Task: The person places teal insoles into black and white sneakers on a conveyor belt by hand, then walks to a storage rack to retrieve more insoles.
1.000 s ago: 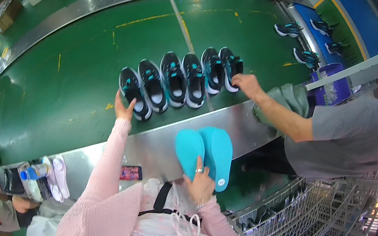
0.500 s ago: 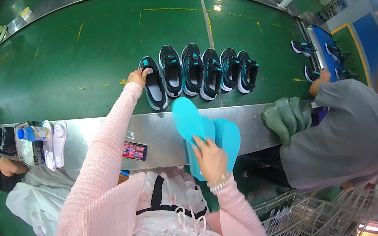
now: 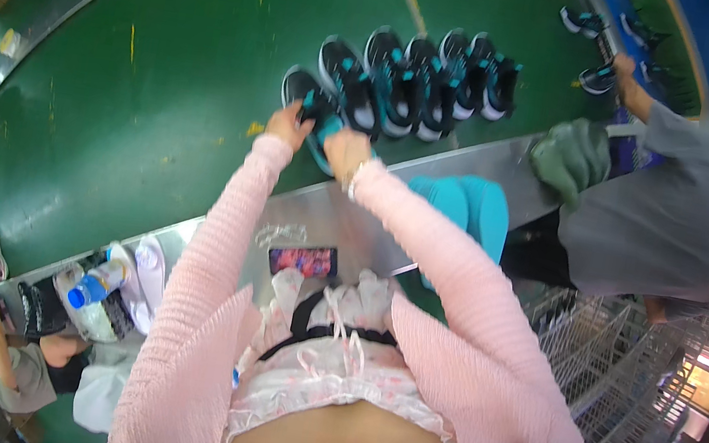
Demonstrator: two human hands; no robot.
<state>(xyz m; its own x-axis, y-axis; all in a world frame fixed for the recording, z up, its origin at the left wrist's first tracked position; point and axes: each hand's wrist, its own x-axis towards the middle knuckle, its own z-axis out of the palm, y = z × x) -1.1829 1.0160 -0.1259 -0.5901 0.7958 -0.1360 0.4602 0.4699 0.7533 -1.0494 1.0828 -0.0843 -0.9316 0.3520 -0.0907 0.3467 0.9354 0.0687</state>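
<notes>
hands met on the nearest black-and-teal shoe [image 3: 317, 111] at the belt's [image 3: 141, 89] edge, my left hand [image 3: 288, 124] and right hand [image 3: 346, 150] gripping it, beside five shoes [image 3: 427, 78] already lined up, teal insoles [image 3: 470, 209] left unused, i judged.

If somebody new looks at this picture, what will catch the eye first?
Probably the row of black and teal shoes on the wide green belt in the upper middle. Both pink-sleeved arms reach to the nearest shoe, the left hand and right hand on it. Bright turquoise insoles lie on the metal ledge to the right.
</notes>
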